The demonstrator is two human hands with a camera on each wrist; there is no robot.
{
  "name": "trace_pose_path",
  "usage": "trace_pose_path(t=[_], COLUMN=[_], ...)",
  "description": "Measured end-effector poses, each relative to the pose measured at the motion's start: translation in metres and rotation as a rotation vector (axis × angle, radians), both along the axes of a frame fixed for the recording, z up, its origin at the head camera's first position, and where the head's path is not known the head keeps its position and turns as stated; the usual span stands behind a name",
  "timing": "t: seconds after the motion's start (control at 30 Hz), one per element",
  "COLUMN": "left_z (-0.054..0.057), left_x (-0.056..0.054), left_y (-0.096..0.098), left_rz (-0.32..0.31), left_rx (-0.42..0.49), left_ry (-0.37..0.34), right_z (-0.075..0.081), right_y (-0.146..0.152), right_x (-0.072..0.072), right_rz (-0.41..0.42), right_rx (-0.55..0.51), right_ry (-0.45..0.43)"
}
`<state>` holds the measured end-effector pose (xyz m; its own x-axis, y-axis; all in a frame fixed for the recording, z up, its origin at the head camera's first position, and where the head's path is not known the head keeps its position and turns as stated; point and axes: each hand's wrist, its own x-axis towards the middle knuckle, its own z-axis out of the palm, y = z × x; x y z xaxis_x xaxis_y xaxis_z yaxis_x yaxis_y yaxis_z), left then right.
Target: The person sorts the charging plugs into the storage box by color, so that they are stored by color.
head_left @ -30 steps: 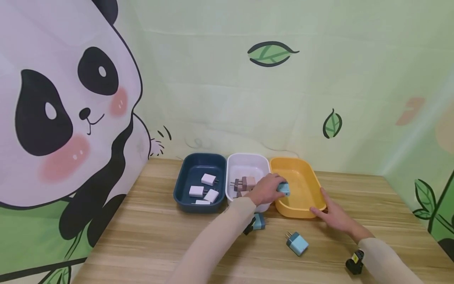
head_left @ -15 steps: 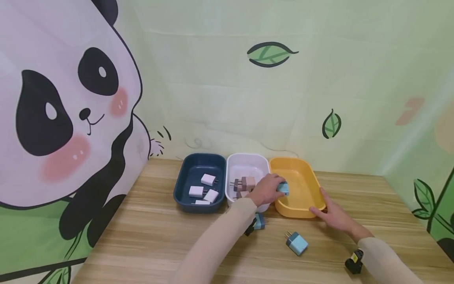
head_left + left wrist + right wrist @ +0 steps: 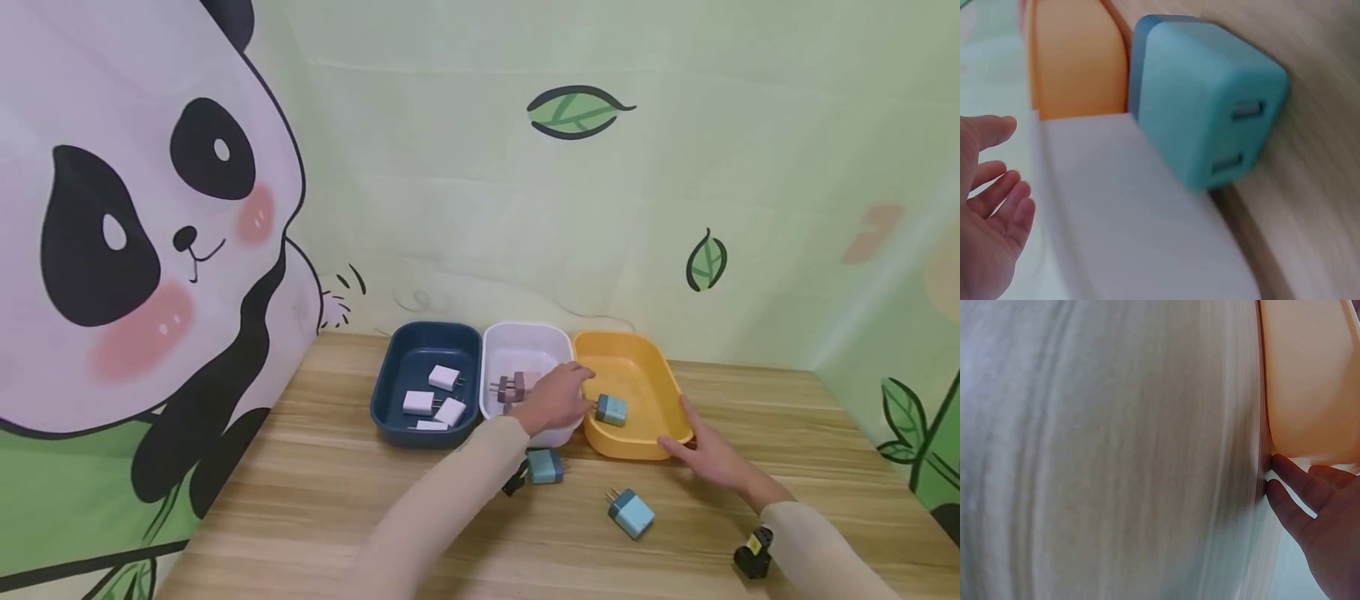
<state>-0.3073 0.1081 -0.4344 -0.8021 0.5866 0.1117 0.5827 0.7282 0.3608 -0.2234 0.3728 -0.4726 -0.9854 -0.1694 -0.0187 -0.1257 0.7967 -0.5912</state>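
My left hand (image 3: 558,400) hovers over the right side of the white bin (image 3: 525,335), fingers spread and holding nothing. Just right of its fingertips, a blue charger plug (image 3: 613,410) lies in the yellow bin (image 3: 622,354). In the left wrist view, the hand (image 3: 997,212) is apart from the large, close blue plug (image 3: 1204,100) on the table. My right hand (image 3: 712,454) rests on the yellow bin's front right corner with extended fingers; the right wrist view shows its fingers (image 3: 1294,478) against the bin's outside. Pinkish-brown plugs (image 3: 521,385) in the white bin are partly hidden by my left hand.
The navy bin (image 3: 382,408) at left holds several white plugs (image 3: 444,377). On the wooden table (image 3: 300,517) lie two more blue plugs, one (image 3: 545,467) before the white bin and another (image 3: 632,513) nearer the front. A panda-printed cloth backdrop (image 3: 465,208) stands behind the bins.
My left hand has let go of the blue charger plug, which now lies in the yellow bin, and has drawn slightly left. The right hand stays on the bin.
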Motion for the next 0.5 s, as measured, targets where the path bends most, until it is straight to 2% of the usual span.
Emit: trace_pose_path(t=[0.1,0.23,0.37,0.5], left_z=[0.009,0.014,0.016,0.013], left_x=[0.009,0.021,0.034,0.045], left_y=[-0.014,-0.029,-0.043,-0.055], left_rz=[-0.041,-0.113,-0.201,-0.243], left_rx=[-0.001,-0.023,-0.062,-0.059], left_ry=[-0.014,-0.002,0.048,0.068], right_z=[0.001,0.003,0.002,0.005], right_y=[0.000,0.000,0.000,-0.001], right_x=[0.001,0.001,0.000,0.001], right_rz=[-0.001,0.002,0.003,0.007], right_rx=[0.001,0.013,0.017,0.015], right_ry=[-0.004,-0.001,-0.002,-0.002])
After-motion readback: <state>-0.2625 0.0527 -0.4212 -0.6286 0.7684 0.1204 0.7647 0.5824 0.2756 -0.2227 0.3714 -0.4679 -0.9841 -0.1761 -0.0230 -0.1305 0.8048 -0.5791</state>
